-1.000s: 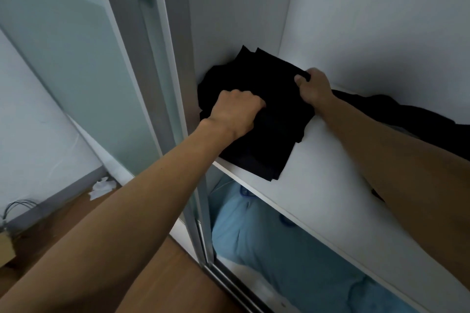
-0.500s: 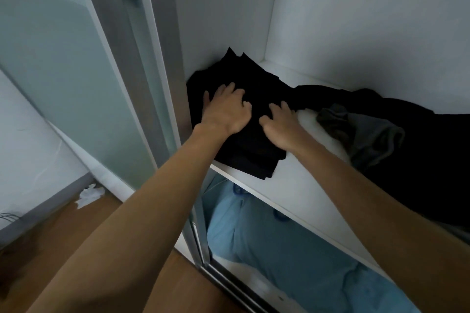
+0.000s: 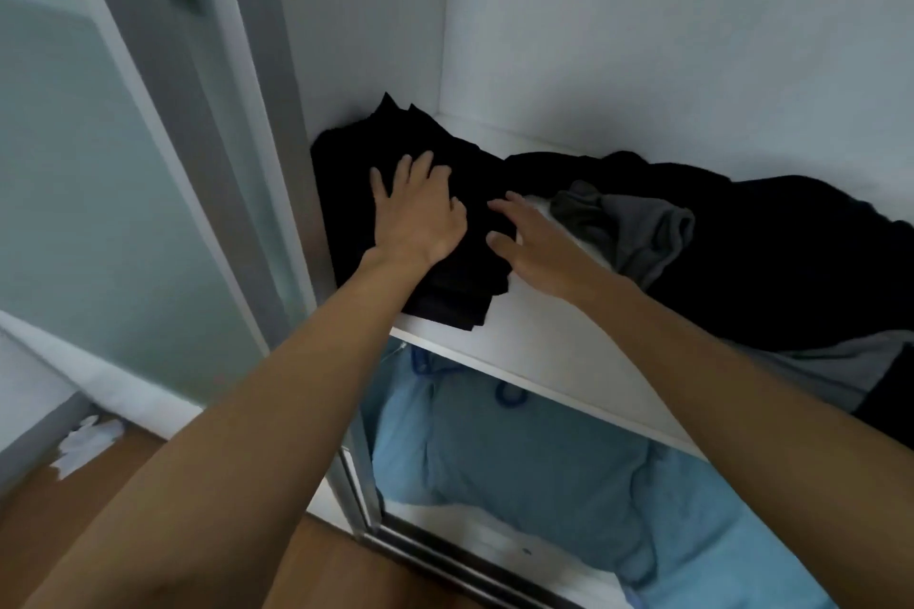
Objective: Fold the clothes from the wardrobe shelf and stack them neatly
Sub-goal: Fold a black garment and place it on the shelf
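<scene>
Left hand: laid palm down on the folded black fabric garment, fingers straight and spread apart, thumb out to the left, nothing gripped. The garment sits under these fingers in the left rear corner of the white flat wardrobe shelf, its far corners rising just beyond the fingertips against the side wall and its layered near edge lying behind the wrist at the shelf's front lip. Right hand: extended flat just to the right of the left hand, fingers straight and slightly parted, holding nothing. Its fingertips reach the right edge of the folded garment, and its thumb lies over the cloth; whether the fingertips touch the fabric or hover above it cannot be determined. Immediately right of the right hand's fingers lies a crumpled grey cloth item, and beyond and around it a loose unfolded heap of black clothing runs along the shelf towards the right edge of the view, well apart from the left hand. Bare white shelf shows between the right palm and the grey item. Below the shelf, beneath both forearms, lies light blue padded bedding. Left of the left hand's fingers stands the grey metal sliding-door frame. Further left and below: brown wooden floor, with a white crumpled scrap resting on it.
</scene>
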Action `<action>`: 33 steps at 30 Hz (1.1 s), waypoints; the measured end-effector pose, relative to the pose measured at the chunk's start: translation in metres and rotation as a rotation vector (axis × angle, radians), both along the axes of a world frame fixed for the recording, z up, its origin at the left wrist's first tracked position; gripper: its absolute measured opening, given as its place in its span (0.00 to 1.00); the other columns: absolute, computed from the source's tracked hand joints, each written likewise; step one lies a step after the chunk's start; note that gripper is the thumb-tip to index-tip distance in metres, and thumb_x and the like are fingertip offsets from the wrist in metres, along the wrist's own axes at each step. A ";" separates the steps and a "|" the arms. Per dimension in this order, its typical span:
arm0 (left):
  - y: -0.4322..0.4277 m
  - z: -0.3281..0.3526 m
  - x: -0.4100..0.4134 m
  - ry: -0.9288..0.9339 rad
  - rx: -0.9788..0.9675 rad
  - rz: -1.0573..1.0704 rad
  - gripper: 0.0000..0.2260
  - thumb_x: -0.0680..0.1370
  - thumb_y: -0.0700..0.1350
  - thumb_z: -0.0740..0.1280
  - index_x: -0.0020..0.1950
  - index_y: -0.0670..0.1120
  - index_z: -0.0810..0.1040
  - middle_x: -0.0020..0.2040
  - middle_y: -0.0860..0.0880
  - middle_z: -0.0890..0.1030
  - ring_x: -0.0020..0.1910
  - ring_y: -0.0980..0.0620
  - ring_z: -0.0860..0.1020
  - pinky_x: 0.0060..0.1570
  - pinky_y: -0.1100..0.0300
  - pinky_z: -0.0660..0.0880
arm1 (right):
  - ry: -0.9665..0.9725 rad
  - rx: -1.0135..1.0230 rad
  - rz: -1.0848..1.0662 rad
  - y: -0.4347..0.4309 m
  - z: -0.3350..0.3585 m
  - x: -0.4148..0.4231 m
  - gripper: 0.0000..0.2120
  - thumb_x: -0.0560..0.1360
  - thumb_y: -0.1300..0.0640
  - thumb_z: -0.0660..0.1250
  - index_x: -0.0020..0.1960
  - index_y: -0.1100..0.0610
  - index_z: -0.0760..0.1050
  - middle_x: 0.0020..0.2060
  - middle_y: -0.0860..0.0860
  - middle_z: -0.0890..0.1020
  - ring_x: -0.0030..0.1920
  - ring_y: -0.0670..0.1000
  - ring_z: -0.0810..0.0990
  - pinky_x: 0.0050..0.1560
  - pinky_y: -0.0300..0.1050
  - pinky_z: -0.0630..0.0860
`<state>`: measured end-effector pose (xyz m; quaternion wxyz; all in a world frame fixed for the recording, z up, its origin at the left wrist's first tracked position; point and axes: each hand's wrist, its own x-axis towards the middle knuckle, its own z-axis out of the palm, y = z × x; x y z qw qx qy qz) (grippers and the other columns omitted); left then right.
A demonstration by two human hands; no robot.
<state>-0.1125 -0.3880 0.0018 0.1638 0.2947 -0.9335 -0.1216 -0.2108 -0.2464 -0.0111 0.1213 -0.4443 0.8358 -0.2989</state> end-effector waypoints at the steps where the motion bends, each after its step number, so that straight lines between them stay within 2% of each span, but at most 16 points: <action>1: 0.012 0.001 -0.005 0.100 -0.004 -0.035 0.21 0.81 0.47 0.59 0.74 0.47 0.67 0.80 0.47 0.59 0.79 0.46 0.53 0.76 0.40 0.44 | 0.040 -0.057 -0.031 0.016 0.006 -0.001 0.23 0.82 0.54 0.62 0.76 0.56 0.65 0.78 0.54 0.60 0.78 0.50 0.58 0.70 0.34 0.52; 3: 0.039 0.003 -0.017 0.237 0.006 -0.163 0.18 0.79 0.45 0.62 0.69 0.46 0.72 0.77 0.47 0.65 0.78 0.47 0.58 0.77 0.42 0.48 | 0.099 -0.140 -0.093 0.051 0.017 -0.004 0.19 0.81 0.59 0.64 0.71 0.58 0.71 0.75 0.54 0.67 0.75 0.49 0.63 0.71 0.34 0.54; 5: 0.067 0.006 -0.030 0.296 0.075 -0.325 0.17 0.77 0.43 0.64 0.66 0.45 0.75 0.74 0.46 0.68 0.75 0.47 0.64 0.75 0.45 0.56 | 0.183 -0.181 -0.184 0.089 0.029 -0.011 0.16 0.79 0.62 0.65 0.67 0.59 0.75 0.69 0.54 0.74 0.71 0.50 0.69 0.68 0.32 0.58; 7: 0.092 0.010 -0.045 0.321 0.165 -0.436 0.17 0.76 0.42 0.64 0.64 0.45 0.76 0.72 0.47 0.71 0.71 0.47 0.69 0.71 0.50 0.65 | 0.248 -0.227 -0.288 0.132 0.039 -0.022 0.13 0.78 0.64 0.66 0.61 0.60 0.78 0.62 0.53 0.78 0.63 0.49 0.75 0.62 0.27 0.63; 9: 0.115 0.013 -0.058 0.306 0.230 -0.486 0.16 0.76 0.43 0.64 0.64 0.47 0.76 0.68 0.49 0.75 0.66 0.48 0.73 0.64 0.52 0.71 | 0.260 -0.263 -0.386 0.176 0.047 -0.033 0.11 0.78 0.64 0.65 0.59 0.58 0.79 0.58 0.51 0.80 0.58 0.46 0.76 0.55 0.21 0.64; 10: 0.126 0.014 -0.064 0.279 0.251 -0.503 0.16 0.77 0.44 0.64 0.65 0.48 0.75 0.66 0.50 0.75 0.64 0.48 0.74 0.62 0.53 0.72 | 0.262 -0.267 -0.438 0.198 0.050 -0.040 0.10 0.78 0.63 0.65 0.58 0.57 0.80 0.58 0.50 0.80 0.57 0.44 0.75 0.54 0.22 0.64; 13: 0.163 0.015 -0.081 0.177 0.183 -0.558 0.17 0.78 0.48 0.64 0.67 0.49 0.72 0.64 0.50 0.77 0.61 0.47 0.76 0.53 0.56 0.71 | 0.254 -0.262 -0.599 0.257 0.053 -0.063 0.09 0.78 0.60 0.66 0.58 0.55 0.80 0.58 0.50 0.80 0.59 0.47 0.77 0.57 0.32 0.67; 16: 0.201 0.011 -0.101 0.030 0.084 -0.597 0.26 0.78 0.55 0.66 0.73 0.48 0.67 0.69 0.48 0.73 0.67 0.45 0.73 0.61 0.48 0.73 | 0.196 -0.190 -0.741 0.306 0.047 -0.086 0.13 0.78 0.56 0.68 0.61 0.57 0.78 0.62 0.54 0.79 0.64 0.54 0.76 0.61 0.39 0.66; 19: 0.228 0.011 -0.124 -0.094 0.091 -0.542 0.34 0.76 0.61 0.67 0.76 0.46 0.61 0.74 0.46 0.69 0.72 0.42 0.68 0.67 0.41 0.67 | 0.085 -0.062 -0.798 0.341 0.032 -0.100 0.23 0.76 0.54 0.71 0.68 0.61 0.73 0.67 0.59 0.75 0.68 0.57 0.73 0.62 0.41 0.65; 22: 0.244 0.005 -0.144 -0.163 0.121 -0.483 0.37 0.75 0.65 0.66 0.76 0.46 0.60 0.72 0.46 0.71 0.70 0.41 0.71 0.69 0.39 0.63 | -0.004 -0.010 -0.797 0.360 0.014 -0.109 0.29 0.74 0.54 0.73 0.71 0.63 0.70 0.69 0.61 0.72 0.69 0.58 0.72 0.65 0.41 0.66; 24: 0.254 -0.002 -0.153 -0.225 0.108 -0.463 0.37 0.75 0.66 0.65 0.75 0.45 0.61 0.68 0.46 0.75 0.66 0.41 0.74 0.69 0.41 0.65 | 0.028 -0.034 -0.788 0.365 0.005 -0.116 0.28 0.74 0.55 0.73 0.71 0.62 0.70 0.69 0.61 0.71 0.69 0.59 0.71 0.69 0.46 0.66; 27: 0.265 -0.010 -0.163 -0.255 -0.025 -0.404 0.25 0.77 0.61 0.64 0.65 0.44 0.68 0.59 0.45 0.78 0.58 0.41 0.78 0.62 0.44 0.70 | 0.099 -0.230 -0.851 0.371 -0.001 -0.128 0.19 0.76 0.57 0.70 0.66 0.59 0.74 0.64 0.59 0.74 0.61 0.58 0.77 0.64 0.46 0.70; 30: 0.269 -0.011 -0.170 -0.206 -0.043 -0.353 0.09 0.81 0.52 0.61 0.51 0.47 0.71 0.46 0.47 0.77 0.54 0.42 0.78 0.59 0.45 0.68 | 0.144 -0.315 -0.887 0.381 -0.001 -0.143 0.18 0.76 0.57 0.69 0.65 0.57 0.75 0.63 0.56 0.73 0.49 0.52 0.78 0.54 0.43 0.71; 31: 0.268 -0.011 -0.171 -0.173 -0.016 -0.340 0.07 0.81 0.50 0.61 0.47 0.48 0.71 0.42 0.49 0.76 0.52 0.43 0.78 0.58 0.46 0.68 | 0.153 -0.306 -0.894 0.384 0.001 -0.150 0.19 0.75 0.56 0.69 0.65 0.56 0.74 0.63 0.56 0.73 0.51 0.53 0.78 0.55 0.44 0.72; 33: 0.268 -0.010 -0.171 -0.057 0.042 -0.302 0.08 0.81 0.48 0.62 0.42 0.49 0.70 0.37 0.52 0.75 0.47 0.44 0.78 0.57 0.46 0.69 | 0.149 -0.247 -0.923 0.391 0.005 -0.162 0.21 0.74 0.53 0.70 0.66 0.55 0.73 0.66 0.56 0.72 0.62 0.56 0.75 0.62 0.50 0.71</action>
